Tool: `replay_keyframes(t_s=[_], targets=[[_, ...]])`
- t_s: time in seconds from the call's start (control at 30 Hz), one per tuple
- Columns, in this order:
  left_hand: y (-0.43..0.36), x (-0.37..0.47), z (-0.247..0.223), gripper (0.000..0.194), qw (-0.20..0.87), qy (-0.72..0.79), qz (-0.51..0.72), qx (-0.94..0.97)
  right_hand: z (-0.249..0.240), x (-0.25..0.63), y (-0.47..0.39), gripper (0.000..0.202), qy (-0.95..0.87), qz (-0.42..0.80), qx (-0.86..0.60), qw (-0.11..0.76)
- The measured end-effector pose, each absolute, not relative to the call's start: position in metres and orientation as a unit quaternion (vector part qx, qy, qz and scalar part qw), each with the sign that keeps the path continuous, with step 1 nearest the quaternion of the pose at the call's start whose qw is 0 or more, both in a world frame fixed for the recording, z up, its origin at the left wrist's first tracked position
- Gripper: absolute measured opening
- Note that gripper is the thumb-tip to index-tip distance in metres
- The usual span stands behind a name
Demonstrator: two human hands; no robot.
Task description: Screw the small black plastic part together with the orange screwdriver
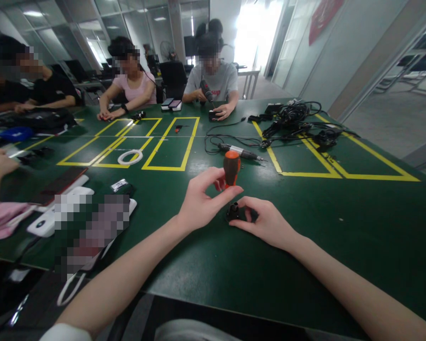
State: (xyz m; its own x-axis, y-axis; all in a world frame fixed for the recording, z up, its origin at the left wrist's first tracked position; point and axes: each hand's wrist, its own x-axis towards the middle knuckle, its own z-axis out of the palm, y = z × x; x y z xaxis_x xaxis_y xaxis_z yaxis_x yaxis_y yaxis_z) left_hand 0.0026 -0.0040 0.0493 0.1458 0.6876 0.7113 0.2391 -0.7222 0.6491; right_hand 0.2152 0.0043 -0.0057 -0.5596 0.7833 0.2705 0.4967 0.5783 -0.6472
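Observation:
My left hand [206, 196] is closed around the lower part of a screwdriver [231, 166] with an orange and dark handle. The screwdriver stands upright, its tip pointing down at a small black part [233, 212] on the green table. My right hand [266, 218] pinches that black part from the right side, with thumb and fingers around it. What the part is I cannot make out. Just beyond my hands lies a dark electric screwdriver [240, 151] with its cord.
Tangled black cables [294, 118] lie at the back right. A white ring [130, 157] rests on yellow tape lines. Phones and a white power bank [58, 213] are at the left. Across the table a person [211, 76] holds a power drill [206, 91]; others sit further left.

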Motion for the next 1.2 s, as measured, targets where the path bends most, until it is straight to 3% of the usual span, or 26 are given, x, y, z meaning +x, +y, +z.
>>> replay_keyframes(t_s=[0.13,0.4,0.93,1.2], targets=[[-0.008,0.009,0.051,0.019,0.305,0.342,0.555,0.694,-0.005,0.215,0.005,0.027,-0.845,0.258,-0.38,0.275],[-0.007,0.009,0.056,0.034,0.526,0.325,0.521,0.588,-0.004,0.216,0.004,0.031,-0.842,0.267,-0.383,0.271],[-0.002,0.003,0.056,0.039,0.567,0.283,0.492,0.597,-0.002,0.215,0.003,0.025,-0.841,0.274,-0.379,0.273],[-0.001,0.004,0.051,0.033,0.589,0.264,0.505,0.573,-0.004,0.215,0.004,0.025,-0.84,0.274,-0.375,0.279]])
